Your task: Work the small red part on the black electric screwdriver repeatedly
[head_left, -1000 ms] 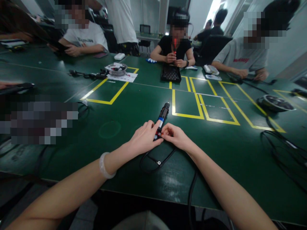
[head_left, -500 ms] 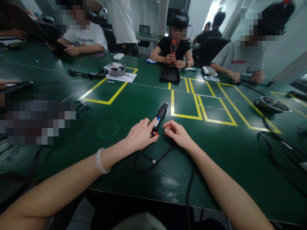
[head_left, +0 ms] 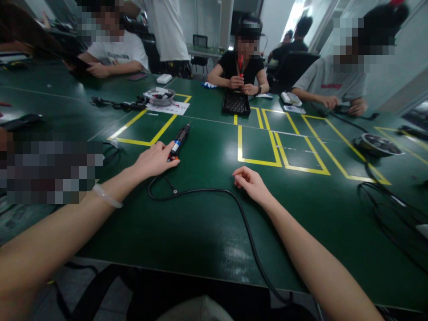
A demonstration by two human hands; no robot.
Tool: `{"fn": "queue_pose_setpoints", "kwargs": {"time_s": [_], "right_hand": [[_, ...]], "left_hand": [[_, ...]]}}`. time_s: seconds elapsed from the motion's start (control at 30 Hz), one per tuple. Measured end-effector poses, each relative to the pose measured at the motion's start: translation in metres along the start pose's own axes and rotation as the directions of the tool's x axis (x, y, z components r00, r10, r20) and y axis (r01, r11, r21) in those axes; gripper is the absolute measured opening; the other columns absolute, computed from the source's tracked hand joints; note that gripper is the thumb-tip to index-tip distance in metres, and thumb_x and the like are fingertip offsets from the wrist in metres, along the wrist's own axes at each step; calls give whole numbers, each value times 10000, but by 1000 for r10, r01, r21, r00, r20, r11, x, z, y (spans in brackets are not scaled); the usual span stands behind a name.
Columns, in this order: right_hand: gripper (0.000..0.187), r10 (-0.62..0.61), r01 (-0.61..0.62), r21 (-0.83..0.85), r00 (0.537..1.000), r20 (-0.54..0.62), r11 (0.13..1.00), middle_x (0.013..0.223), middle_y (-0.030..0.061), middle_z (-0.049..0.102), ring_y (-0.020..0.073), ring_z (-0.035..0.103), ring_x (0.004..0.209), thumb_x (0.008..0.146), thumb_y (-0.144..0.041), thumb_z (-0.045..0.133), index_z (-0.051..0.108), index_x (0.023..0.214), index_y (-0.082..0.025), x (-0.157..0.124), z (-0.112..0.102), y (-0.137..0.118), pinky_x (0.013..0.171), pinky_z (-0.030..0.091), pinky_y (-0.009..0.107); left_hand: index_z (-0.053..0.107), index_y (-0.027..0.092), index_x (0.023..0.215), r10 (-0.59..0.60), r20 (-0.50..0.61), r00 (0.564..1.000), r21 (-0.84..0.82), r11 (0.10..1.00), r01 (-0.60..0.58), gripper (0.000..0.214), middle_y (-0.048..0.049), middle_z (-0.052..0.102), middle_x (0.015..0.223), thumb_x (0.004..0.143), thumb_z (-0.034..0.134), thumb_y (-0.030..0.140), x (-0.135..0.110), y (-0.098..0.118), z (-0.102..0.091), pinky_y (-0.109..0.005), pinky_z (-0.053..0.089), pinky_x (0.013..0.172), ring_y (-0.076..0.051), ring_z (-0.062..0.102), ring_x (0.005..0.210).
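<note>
My left hand (head_left: pixel 154 159) is closed round the rear of a black corded electric screwdriver (head_left: pixel 181 138), with the thumb at its near side. The tool lies low over the table, its thin bit pointing away from me and a blue-and-white label on its body. From its rear end a black cable (head_left: pixel 230 192) loops across the table and drops over the front edge. My right hand (head_left: pixel 250 183) rests on the table to the right of the cable, its fingers curled in and nothing seen in them.
Yellow tape outlines (head_left: pixel 261 162) mark the green table (head_left: pixel 203 232). At the back left stands a clear round bowl (head_left: pixel 162 96) on paper. Opposite, a person holds a red-tipped tool (head_left: pixel 241 67) over a black tray (head_left: pixel 236 104). A metal bowl (head_left: pixel 381 146) and cables (head_left: pixel 384 198) lie right.
My left hand has carried the electric screwdriver left and farther from me, drawing the cable after it. My right hand has barely moved.
</note>
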State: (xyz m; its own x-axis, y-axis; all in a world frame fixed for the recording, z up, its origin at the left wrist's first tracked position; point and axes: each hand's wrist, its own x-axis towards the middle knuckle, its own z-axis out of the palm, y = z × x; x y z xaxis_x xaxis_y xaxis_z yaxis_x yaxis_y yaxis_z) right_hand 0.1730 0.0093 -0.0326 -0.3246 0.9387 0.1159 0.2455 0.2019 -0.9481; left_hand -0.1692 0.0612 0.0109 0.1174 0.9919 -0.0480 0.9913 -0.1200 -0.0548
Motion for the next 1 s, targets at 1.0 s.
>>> {"fn": "queue_pose_setpoints", "kwargs": {"time_s": [1.0], "right_hand": [[153, 51, -49, -58, 998, 44, 997, 703, 4, 605, 130, 556, 625, 883, -306, 523, 595, 913, -174, -1, 3, 0, 626, 436, 271]], "left_hand": [[220, 73, 1499, -251, -96, 963, 86, 962, 260, 748, -155, 371, 1398, 971, 243, 602, 52, -98, 8, -381, 333, 926, -269, 361, 1163]]}}
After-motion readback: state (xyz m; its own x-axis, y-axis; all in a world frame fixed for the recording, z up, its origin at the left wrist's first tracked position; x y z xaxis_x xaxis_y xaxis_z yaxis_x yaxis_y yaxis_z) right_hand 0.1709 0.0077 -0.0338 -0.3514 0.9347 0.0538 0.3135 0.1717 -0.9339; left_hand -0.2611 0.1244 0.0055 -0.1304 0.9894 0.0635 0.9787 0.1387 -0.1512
